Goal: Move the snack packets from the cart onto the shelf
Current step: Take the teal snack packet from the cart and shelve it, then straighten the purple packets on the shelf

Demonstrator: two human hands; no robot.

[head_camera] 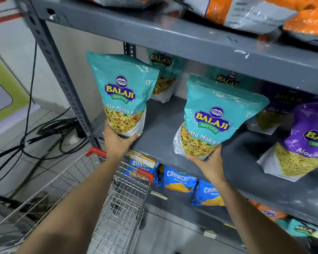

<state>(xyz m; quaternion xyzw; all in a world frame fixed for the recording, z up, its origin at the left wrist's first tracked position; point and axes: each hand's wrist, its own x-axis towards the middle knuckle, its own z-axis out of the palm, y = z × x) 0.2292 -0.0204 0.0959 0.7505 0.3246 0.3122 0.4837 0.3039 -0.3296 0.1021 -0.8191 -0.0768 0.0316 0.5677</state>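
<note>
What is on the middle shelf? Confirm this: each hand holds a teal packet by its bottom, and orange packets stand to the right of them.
Wrong on colour. The head view shows the left hand and the right hand each holding a teal packet by its bottom on the middle shelf, but the packets to their right are purple packets, not orange.

You have two teal Balaji "Khatta Mitha Mix" packets upright at the grey middle shelf (165,125). Left packet (123,94): sealed, puffed, base at the shelf's front left edge, top leaning slightly left. Right packet (215,118): same print, base near the front edge, top tilted right. Two more teal packets (162,74) stand at the back of that shelf. Wire cart (117,208), red-cornered, sits below; its visible basket shows no packets
</note>
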